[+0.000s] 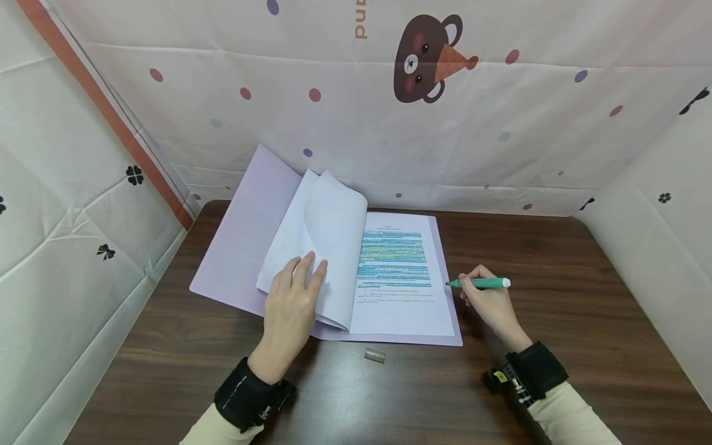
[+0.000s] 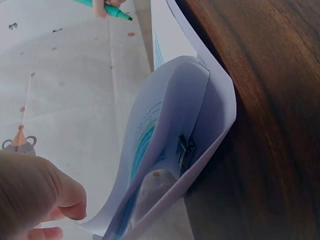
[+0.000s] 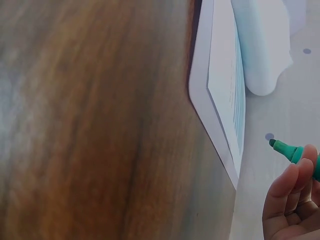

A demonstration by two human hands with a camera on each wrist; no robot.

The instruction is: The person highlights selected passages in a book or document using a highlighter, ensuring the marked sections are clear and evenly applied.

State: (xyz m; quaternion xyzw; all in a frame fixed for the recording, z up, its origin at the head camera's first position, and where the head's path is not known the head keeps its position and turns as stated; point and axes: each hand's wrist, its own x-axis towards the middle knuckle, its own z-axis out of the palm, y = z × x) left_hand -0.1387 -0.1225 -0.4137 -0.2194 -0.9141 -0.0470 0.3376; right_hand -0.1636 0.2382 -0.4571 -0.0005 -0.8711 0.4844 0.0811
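A lilac folder lies spread on the table with printed pages inside. On the right page, most of the text lines are marked in blue, with a few in yellow. Several turned pages curl over toward the left cover. My left hand rests on these turned pages, fingers spread and fairly straight. Beyond the folder's right edge, my right hand pinches a green highlighter. Its uncapped dark tip points left, close to the page's edge. The left wrist view shows a black clip inside the folder's fold.
A small grey cylinder lies on the brown wooden table just in front of the folder. Behind the table hangs a white cloth with dots and a bear print. More cloth closes off the left and right sides.
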